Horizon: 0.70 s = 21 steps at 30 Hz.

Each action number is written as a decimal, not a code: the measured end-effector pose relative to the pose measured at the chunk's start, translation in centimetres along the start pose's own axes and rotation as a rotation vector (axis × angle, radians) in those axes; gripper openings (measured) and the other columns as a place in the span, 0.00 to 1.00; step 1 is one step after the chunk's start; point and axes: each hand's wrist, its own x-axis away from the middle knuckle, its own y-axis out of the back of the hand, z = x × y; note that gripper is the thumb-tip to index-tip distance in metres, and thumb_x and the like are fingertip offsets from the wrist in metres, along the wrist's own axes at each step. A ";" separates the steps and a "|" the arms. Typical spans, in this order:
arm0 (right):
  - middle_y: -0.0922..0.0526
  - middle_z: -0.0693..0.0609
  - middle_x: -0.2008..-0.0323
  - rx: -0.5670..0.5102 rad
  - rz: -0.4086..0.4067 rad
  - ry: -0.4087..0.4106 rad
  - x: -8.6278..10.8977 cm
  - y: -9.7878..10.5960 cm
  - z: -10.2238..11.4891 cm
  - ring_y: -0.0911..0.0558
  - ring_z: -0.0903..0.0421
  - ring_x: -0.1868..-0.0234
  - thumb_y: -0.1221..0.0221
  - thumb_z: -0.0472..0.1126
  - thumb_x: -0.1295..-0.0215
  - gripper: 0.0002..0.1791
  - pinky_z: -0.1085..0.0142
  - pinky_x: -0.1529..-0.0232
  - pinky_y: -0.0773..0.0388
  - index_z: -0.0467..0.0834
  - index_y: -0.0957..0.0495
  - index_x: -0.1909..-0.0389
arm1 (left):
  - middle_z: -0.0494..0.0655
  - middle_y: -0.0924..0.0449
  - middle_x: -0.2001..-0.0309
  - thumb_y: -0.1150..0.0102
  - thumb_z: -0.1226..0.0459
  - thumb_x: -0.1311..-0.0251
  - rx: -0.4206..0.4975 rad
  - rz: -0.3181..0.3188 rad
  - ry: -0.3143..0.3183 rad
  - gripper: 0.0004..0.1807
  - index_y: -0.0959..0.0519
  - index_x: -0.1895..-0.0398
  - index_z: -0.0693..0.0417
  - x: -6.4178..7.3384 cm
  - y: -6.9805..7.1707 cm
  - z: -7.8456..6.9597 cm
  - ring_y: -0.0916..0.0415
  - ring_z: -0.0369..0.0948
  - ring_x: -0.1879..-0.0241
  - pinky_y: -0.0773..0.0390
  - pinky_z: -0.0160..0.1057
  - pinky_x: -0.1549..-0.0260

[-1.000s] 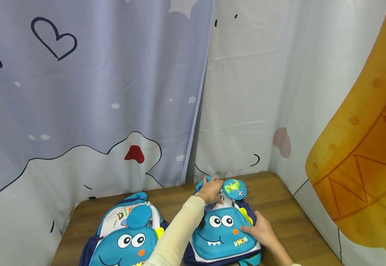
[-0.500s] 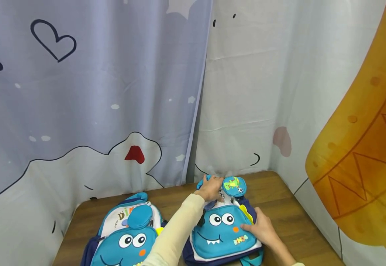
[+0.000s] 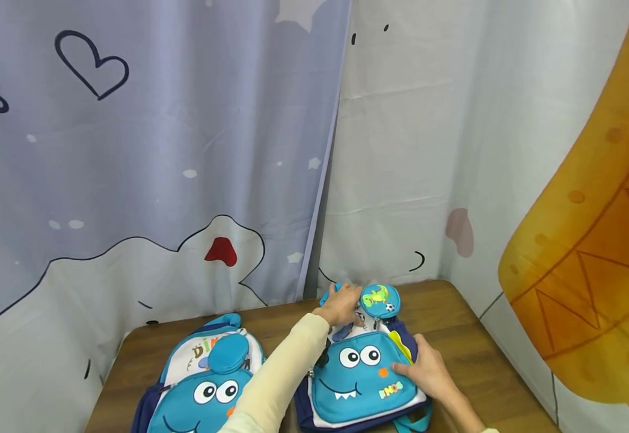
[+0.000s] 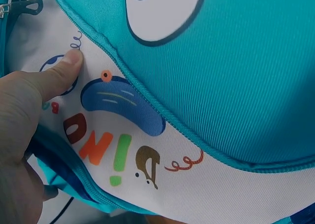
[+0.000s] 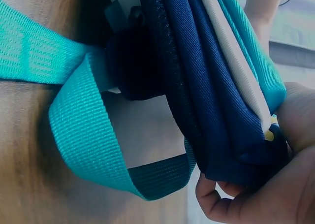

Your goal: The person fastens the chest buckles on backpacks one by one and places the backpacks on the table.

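Observation:
A blue and white dinosaur-face backpack (image 3: 341, 385) lies face up on the table, its round dinosaur pouch (image 3: 380, 302) at the top right. My left hand (image 3: 341, 304) grips its top edge. In the left wrist view the left thumb presses the white panel (image 4: 202, 194) with the printed letters, while the other fingers are mostly hidden behind the top. My right hand (image 3: 428, 365) holds the pack's right side, thumb on the blue front. Seen from the right wrist, its fingers (image 5: 209, 197) curl beneath the navy side (image 5: 221, 120). A teal strap (image 5: 88, 135) loops out below.
A matching backpack (image 3: 195, 391) lies to the left on the wooden table (image 3: 471, 361), partly behind my left sleeve (image 3: 287, 367). Its plain blue round pouch (image 3: 229, 353) rests on the front. Printed curtains (image 3: 390, 150) hang behind and beside the table.
The held backpack has shifted slightly, its round pouch moving a little up and left. Both hands keep their hold. The other backpack stays where it was.

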 end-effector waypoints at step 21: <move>0.15 0.46 0.61 0.093 -0.024 0.124 0.4 1.4 2.6 0.18 0.54 0.63 0.18 0.45 0.50 0.37 0.58 0.64 0.17 0.35 0.28 0.47 | 0.41 0.18 0.34 0.16 0.53 0.47 0.057 -0.084 -0.013 0.39 0.23 0.32 0.44 0.8 1.4 0.4 0.31 0.47 0.29 0.52 0.71 0.23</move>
